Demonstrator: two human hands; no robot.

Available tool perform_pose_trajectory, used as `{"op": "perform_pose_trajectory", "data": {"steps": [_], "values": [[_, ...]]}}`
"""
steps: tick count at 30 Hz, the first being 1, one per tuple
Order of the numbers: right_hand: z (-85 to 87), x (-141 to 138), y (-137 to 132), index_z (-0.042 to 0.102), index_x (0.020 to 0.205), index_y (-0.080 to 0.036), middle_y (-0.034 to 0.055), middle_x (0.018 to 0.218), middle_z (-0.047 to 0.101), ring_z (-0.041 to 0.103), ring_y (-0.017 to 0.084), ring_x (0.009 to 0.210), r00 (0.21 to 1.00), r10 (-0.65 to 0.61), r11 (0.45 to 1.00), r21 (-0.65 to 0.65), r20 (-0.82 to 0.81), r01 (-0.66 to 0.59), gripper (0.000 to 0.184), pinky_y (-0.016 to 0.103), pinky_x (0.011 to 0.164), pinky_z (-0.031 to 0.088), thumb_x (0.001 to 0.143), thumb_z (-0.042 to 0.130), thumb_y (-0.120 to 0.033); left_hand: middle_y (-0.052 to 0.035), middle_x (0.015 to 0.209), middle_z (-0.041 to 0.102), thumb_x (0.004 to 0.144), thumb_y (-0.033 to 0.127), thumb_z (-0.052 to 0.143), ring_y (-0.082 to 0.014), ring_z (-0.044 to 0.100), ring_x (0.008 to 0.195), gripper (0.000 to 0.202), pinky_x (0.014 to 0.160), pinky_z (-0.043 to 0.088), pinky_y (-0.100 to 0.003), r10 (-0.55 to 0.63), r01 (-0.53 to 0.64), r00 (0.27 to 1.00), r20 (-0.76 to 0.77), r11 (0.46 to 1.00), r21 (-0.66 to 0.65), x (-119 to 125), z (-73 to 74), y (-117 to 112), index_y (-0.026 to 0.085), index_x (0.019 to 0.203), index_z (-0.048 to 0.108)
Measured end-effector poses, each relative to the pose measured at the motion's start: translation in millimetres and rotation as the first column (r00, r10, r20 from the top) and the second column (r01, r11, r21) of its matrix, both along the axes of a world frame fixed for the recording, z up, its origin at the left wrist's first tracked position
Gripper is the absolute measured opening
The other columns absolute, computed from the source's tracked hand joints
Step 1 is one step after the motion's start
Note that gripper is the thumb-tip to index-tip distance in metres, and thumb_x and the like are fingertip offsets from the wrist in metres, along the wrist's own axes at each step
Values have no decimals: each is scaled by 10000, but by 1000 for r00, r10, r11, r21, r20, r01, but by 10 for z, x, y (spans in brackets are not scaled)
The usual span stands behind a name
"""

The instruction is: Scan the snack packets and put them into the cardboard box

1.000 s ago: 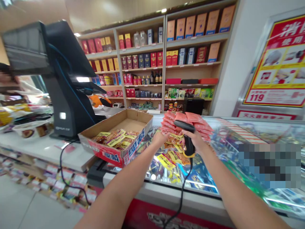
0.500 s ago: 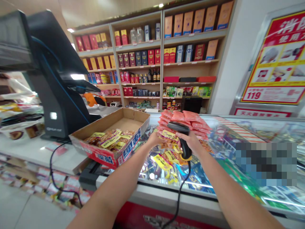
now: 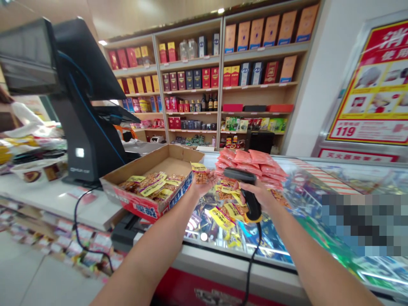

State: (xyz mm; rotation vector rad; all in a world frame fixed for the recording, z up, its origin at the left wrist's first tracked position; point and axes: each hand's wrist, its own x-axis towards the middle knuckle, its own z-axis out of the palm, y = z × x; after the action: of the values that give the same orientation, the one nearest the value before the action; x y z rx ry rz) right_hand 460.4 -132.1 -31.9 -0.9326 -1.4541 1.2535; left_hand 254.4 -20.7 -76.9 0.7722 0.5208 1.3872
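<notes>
My left hand point(image 3: 200, 185) pinches a small yellow-topped snack packet point(image 3: 199, 174) by its lower end, just right of the box corner. My right hand point(image 3: 256, 194) is shut around the handle of a black corded barcode scanner point(image 3: 239, 175), whose head points left toward the packet, a short gap between them. Behind the hands lies a heap of yellow-labelled snack packets point(image 3: 228, 211) on the freezer's glass top point(image 3: 306, 197). Beyond it rises a stack of orange-pink sachets point(image 3: 248, 163). A red-printed cardboard box point(image 3: 135, 202) holding similar packets point(image 3: 148, 185) stands left of my left hand.
A black checkout terminal point(image 3: 86, 106) stands on the white counter point(image 3: 57, 195) at left, with a person's white sleeve point(image 3: 24, 120) beyond it. Wooden shelves point(image 3: 191, 83) of boxed goods and bottles fill the back. The scanner's cable point(image 3: 251, 259) hangs down past the freezer's front edge.
My left hand has moved left and now shows a small packet held up, away from the heap. The scanner remains in my right hand, and the view has shifted slightly.
</notes>
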Motion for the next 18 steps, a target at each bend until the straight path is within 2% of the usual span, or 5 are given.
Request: {"op": "perform_pose_trajectory", "data": {"steps": [3,5,11,14,18], "values": [[5,-48,-28,632,857,-163,37,702,693,576,137,394,1000,28,999,-16,13,-28,355,249,381,434,636,731,-423,-92,720,633,804,268,537,-225,638,802,218,828,527,-453,-71,72,997,28,997,-20,13,9,-44,187,605,572],[1,-69,-32,633,838,-163,34,719,693,574,131,388,999,33,999,-22,23,-32,340,243,372,428,634,736,-415,-92,728,634,806,262,550,-232,637,817,193,824,527,-457,-62,62,998,1,998,-8,23,31,-71,186,633,591],[-18,-73,-29,635,761,-148,16,573,646,555,134,362,994,61,998,-38,88,-58,297,239,364,417,652,724,-410,-84,705,619,816,268,554,-231,645,826,242,805,536,-418,-40,40,999,7,999,12,42,100,-124,193,587,572],[-25,-73,-34,651,812,-144,7,518,628,556,141,361,992,76,996,-50,106,-71,317,236,363,400,655,719,-410,-88,707,617,798,280,568,-248,640,847,222,792,534,-433,-50,50,999,18,999,16,39,85,-108,195,593,573],[-31,-68,-30,644,742,-146,6,474,606,546,135,359,986,93,995,-48,142,-87,288,234,375,390,679,692,-423,-89,709,605,792,259,552,-237,624,820,219,772,529,-418,-76,77,996,53,997,-4,29,62,-84,192,583,562]]}}
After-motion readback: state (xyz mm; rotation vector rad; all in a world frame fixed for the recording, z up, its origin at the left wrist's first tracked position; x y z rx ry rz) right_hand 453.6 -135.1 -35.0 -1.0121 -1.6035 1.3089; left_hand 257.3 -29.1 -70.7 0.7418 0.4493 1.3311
